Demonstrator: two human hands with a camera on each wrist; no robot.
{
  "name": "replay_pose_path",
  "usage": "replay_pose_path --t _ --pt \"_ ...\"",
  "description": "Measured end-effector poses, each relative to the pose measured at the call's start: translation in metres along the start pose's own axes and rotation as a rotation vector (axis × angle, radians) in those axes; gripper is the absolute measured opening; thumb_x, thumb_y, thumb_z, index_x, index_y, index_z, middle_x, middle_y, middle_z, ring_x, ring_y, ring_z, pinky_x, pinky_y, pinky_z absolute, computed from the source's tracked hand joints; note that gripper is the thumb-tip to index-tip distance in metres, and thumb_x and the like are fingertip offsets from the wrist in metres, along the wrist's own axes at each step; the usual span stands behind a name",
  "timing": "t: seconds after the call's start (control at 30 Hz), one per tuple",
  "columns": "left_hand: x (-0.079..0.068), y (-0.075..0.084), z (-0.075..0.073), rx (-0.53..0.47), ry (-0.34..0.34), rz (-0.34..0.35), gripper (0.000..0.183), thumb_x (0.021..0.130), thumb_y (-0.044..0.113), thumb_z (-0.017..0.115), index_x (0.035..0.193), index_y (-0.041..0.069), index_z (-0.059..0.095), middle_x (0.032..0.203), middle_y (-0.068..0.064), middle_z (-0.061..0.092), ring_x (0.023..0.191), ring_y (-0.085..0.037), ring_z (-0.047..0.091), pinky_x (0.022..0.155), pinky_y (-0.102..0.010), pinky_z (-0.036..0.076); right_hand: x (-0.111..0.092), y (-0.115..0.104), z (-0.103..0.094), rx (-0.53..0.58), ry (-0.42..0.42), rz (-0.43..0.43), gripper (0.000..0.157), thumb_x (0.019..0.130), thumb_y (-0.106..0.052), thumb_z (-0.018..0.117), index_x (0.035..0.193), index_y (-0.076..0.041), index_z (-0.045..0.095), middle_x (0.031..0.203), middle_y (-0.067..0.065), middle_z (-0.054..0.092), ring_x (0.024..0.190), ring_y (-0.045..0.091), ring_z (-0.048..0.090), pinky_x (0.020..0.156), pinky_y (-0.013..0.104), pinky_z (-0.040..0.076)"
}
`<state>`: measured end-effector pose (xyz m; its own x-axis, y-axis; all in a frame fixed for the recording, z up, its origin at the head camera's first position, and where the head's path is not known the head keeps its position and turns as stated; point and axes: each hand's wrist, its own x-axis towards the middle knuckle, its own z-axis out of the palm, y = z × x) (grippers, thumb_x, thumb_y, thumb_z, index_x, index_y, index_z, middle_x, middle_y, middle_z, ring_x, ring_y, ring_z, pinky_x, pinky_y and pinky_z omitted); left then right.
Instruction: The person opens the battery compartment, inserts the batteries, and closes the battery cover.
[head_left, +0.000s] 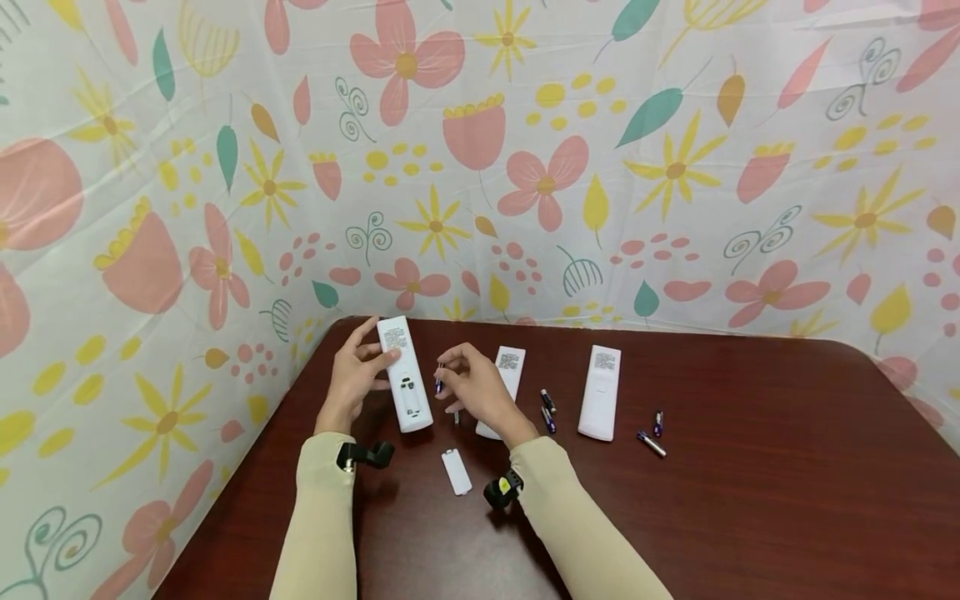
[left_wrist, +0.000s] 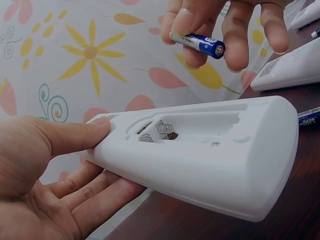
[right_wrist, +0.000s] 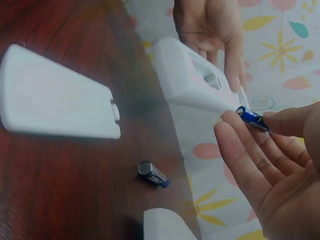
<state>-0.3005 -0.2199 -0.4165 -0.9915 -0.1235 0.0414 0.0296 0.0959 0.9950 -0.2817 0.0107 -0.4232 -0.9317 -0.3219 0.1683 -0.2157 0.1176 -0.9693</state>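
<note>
My left hand (head_left: 351, 382) grips a white remote control (left_wrist: 210, 175), thumb on its back face and fingers underneath. The remote's battery compartment (left_wrist: 185, 132) is uncovered, and metal springs show at one end; no battery lies in it. Between thumb and fingers, my right hand (head_left: 480, 390) pinches a blue and silver battery (left_wrist: 202, 45), held a little apart from the remote. On the table below the hands lies a loose white battery cover (head_left: 457, 472). Another battery (right_wrist: 153, 174) rests on the table beneath my right hand.
A second white remote (head_left: 512, 365) lies partly hidden behind my right hand, and a third remote (head_left: 600, 396) is farther right. Two batteries (head_left: 549, 420) lie between them; two more batteries (head_left: 651, 443) are right of the third. A flower-patterned cloth (head_left: 540, 250) hangs behind the dark table (head_left: 787, 450).
</note>
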Motion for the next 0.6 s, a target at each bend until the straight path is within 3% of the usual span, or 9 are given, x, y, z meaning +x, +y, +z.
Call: replay_pose_path --t 0.33,0.6 --pt "-0.001 -0.002 0.002 0.002 0.003 -0.001 0.074 0.101 0.004 0.074 0.164 0.029 0.044 0.131 -0.022 0.061 0.089 -0.023 0.073 0.065 -0.036 0.065 -0.008 0.004 0.01 -0.026 -0.041 -0.014 0.027 0.105 -0.004 0.068 0.131 0.0 0.061 0.109 0.011 0.064 0.087 0.03 0.074 0.07 0.047 0.065" --pt "-0.001 0.0 0.002 0.011 -0.006 0.012 0.074 0.101 0.006 0.074 0.164 0.029 0.043 0.132 -0.022 0.062 0.092 -0.026 0.072 0.067 -0.036 0.065 -0.008 0.002 0.021 -0.094 -0.078 -0.038 0.026 0.103 -0.005 0.07 0.129 -0.007 0.066 0.106 0.007 0.066 0.081 0.026 0.069 0.066 0.045 0.065"
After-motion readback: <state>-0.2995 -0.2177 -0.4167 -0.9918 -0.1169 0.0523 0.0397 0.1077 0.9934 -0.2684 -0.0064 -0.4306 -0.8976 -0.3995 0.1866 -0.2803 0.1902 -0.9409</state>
